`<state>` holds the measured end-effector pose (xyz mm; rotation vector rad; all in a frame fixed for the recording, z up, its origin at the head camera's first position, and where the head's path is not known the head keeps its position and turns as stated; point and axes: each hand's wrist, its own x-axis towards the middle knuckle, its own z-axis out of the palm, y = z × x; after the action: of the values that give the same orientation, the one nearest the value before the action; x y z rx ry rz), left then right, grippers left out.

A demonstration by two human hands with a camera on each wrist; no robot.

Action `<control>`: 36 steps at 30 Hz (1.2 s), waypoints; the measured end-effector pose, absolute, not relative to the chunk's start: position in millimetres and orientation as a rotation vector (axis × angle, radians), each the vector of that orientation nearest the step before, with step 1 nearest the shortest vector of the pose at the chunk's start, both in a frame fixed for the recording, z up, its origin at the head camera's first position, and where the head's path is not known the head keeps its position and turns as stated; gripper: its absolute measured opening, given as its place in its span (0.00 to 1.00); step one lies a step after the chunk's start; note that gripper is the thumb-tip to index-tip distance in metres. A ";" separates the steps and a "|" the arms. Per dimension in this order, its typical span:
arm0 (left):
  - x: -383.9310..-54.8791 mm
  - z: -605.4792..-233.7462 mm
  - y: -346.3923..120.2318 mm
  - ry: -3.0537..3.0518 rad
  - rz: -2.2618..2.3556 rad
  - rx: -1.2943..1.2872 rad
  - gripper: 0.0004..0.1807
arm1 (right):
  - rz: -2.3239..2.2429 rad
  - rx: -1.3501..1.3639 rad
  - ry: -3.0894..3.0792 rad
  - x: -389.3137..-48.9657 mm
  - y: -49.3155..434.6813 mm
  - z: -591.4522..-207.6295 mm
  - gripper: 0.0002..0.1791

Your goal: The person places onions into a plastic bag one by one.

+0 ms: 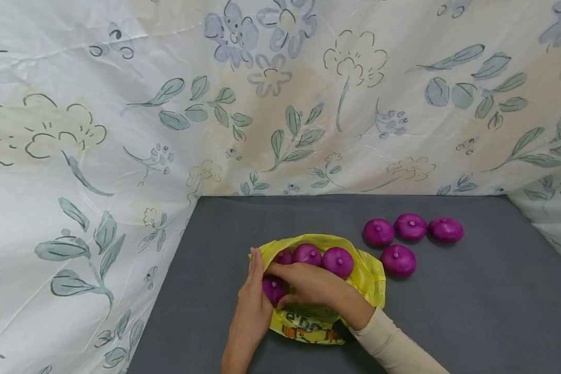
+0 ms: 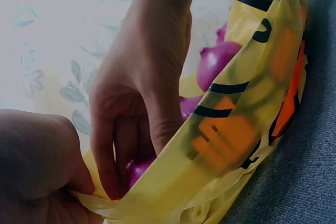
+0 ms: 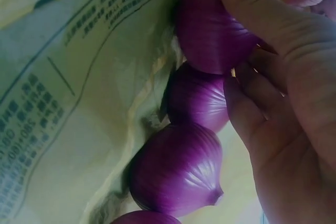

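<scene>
A yellow plastic bag [image 1: 368, 272] with dark and orange print lies open on the table, several purple onions [image 1: 338, 262] inside it. My right hand [image 1: 319, 285] reaches into its mouth and grips an onion [image 1: 274, 290] near the left side. In the right wrist view, thumb and fingers wrap that onion [image 3: 210, 27], with other onions lined up below it. My left hand [image 1: 250, 309] is at the bag's left edge. From the left wrist view, the left hand [image 2: 39, 163] pinches the rim of the bag [image 2: 215, 135]; its fingertips are partly hidden.
Right of the bag, several more onions sit loose on the dark grey table [image 1: 472, 301]; the nearest onion [image 1: 399, 261] is close by the bag's right edge. Floral cloth [image 1: 308, 119] hangs behind the table and along its left and right sides.
</scene>
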<state>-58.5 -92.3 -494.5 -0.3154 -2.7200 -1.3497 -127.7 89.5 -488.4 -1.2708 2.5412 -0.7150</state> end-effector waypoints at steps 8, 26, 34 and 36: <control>-59.2 -494.2 -91.6 -2.713 -1.348 -0.331 0.48 | -0.703 -1.281 2.550 -126.0 95.7 -483.8 0.39; -58.8 -493.3 -87.6 -2.683 -1.337 -0.378 0.48 | -0.922 -1.095 2.608 -109.9 155.6 -428.8 0.32; -60.6 -493.6 -87.4 -2.694 -1.320 -0.369 0.45 | -1.017 -1.014 2.764 -102.8 190.0 -407.6 0.33; -60.8 -493.7 -87.4 -2.697 -1.323 -0.367 0.45 | -1.032 -0.995 2.811 -101.5 196.7 -404.7 0.34</control>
<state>-60.8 -87.4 -493.7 -0.3670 -2.6970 -1.3228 -101.5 196.7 -404.7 -0.9951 2.8112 -1.0320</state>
